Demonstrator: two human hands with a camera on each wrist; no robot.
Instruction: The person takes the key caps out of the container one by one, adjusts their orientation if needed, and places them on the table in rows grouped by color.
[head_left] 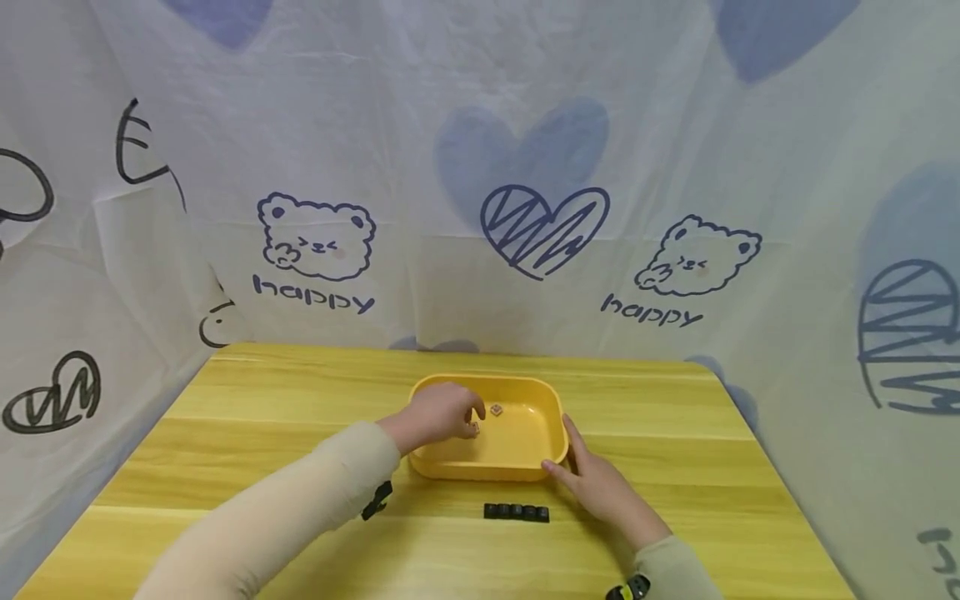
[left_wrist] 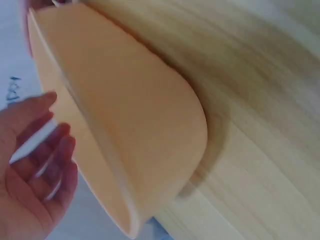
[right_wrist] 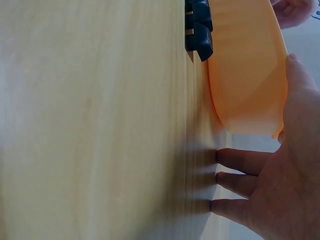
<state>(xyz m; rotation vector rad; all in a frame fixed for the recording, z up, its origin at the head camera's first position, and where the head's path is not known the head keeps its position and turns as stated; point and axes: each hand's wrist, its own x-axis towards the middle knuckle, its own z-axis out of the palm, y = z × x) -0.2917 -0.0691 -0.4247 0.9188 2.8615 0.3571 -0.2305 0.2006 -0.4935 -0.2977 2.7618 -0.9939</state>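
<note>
Inside the yellow bin (head_left: 487, 473), two small pieces (head_left: 497, 410) | Our left hand (head_left: 442, 410), loosely curved, nothing visibly held, reaches in beside them | Our right hand (head_left: 598, 483) grips its near-right corner | We'd do best bracing it, pinching one piece lightly

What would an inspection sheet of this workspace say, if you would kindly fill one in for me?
Surface: yellow wood-grain table.
Job's things: yellow tray on the table; one small piece inside it, another piece close by the left hand.
Clutter: row of black blocks on the near side of the tray.
Left hand: over the tray, loosely bent, no grip visible.
Right hand: touches the right end of the tray.
Cables: nothing seen.
Surroundings: pale cloth behind and at both sides, with hearts, bears and "happy" on it.
</note>
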